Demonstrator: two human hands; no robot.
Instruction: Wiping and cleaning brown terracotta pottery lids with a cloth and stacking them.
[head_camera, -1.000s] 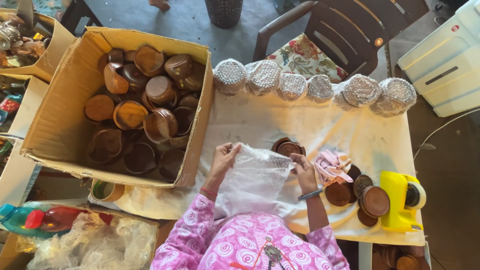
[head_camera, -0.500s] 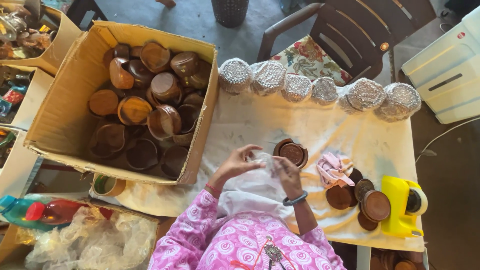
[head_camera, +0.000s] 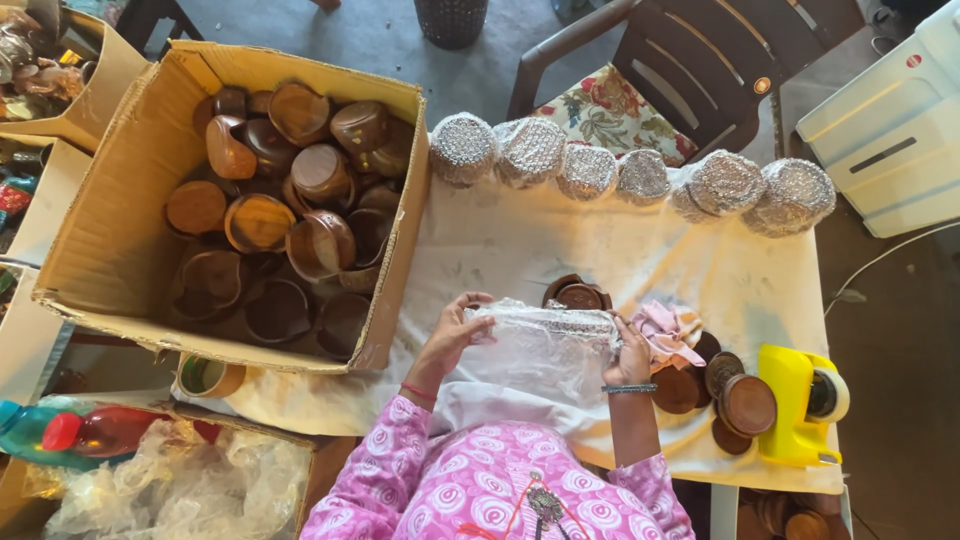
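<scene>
Both hands have drawn apart again since half a second back, when they were bunched close together over the wrap; a second ago the sheet lay flatter and wider between them. Now the left hand (head_camera: 455, 330) grips one end of a bubble-wrap bundle (head_camera: 545, 335), fingers curled over the top edge, and the right hand (head_camera: 630, 355), a bracelet on its wrist, pinches the other end shut. The bundle has gone from a loose sheet to a rolled, sausage-like shape held just above the cloth-covered table (head_camera: 500, 240), close to the person's chest, with the loose tail of the plastic trailing toward the pink sleeves. By my reading a piece is being rolled inside; what is inside I cannot make out through the plastic. Just beyond the bundle sits a dark wooden bowl (head_camera: 578, 293), unwrapped. Beside the right hand lie a pink cloth (head_camera: 668, 333) and a small stack of wooden lids (head_camera: 735, 395), then a yellow tape dispenser (head_camera: 800, 405) at the table edge. Along the far edge stands a row of wrapped bundles (head_camera: 620, 172), six by my count, touching one another. To the left a cardboard box (head_camera: 110, 190) holds many more bare wooden bowls.
</scene>
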